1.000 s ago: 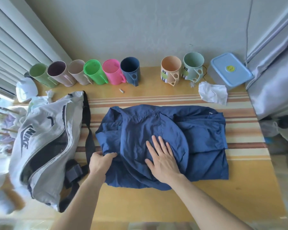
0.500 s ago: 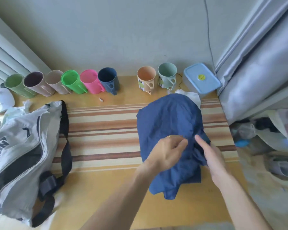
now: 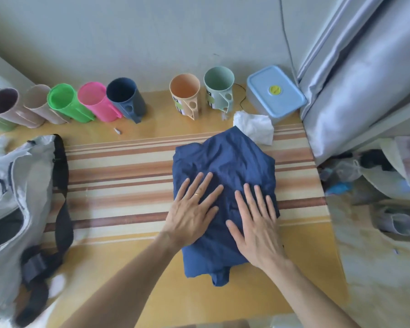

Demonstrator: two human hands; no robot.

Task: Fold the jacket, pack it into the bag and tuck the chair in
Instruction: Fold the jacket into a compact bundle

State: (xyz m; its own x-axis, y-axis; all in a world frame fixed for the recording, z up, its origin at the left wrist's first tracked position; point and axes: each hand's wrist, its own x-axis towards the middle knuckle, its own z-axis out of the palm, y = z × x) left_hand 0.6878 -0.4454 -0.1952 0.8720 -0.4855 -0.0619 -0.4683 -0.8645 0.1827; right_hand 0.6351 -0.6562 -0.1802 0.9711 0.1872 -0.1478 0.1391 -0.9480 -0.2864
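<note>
I look down at a yellow table (image 3: pixel 133 268) with a striped mat across its middle. On the right half of the mat lies the navy jacket (image 3: pixel 225 162), folded into a rough, lumpy rectangle. My left hand (image 3: pixel 192 209) and right hand (image 3: pixel 256 223) both rest flat on top of it, side by side, fingers spread and holding nothing, pressing the cloth down.

The grey sports bag (image 3: pixel 12 197) lies well apart from the jacket at the table's left edge, its black strap (image 3: pixel 62 204) trailing over the mat. I cannot tell from here whether its opening is wide enough. No chair is in view.

The risks, as I judge them: the fabric looks thin and springy, so the fold may puff open once I lift my palms. A loose flap pokes out at the near edge, and it could drag or unroll as I carry the bundle across. A crumpled white tissue (image 3: pixel 253 129) touches the jacket's far corner and could get swept along. A row of mugs, including a peach mug (image 3: pixel 185 95) and a pale green mug (image 3: pixel 219 91), stands beyond near the wall, beside a blue lidded box (image 3: pixel 275 95); a careless swing could tip one.
</note>
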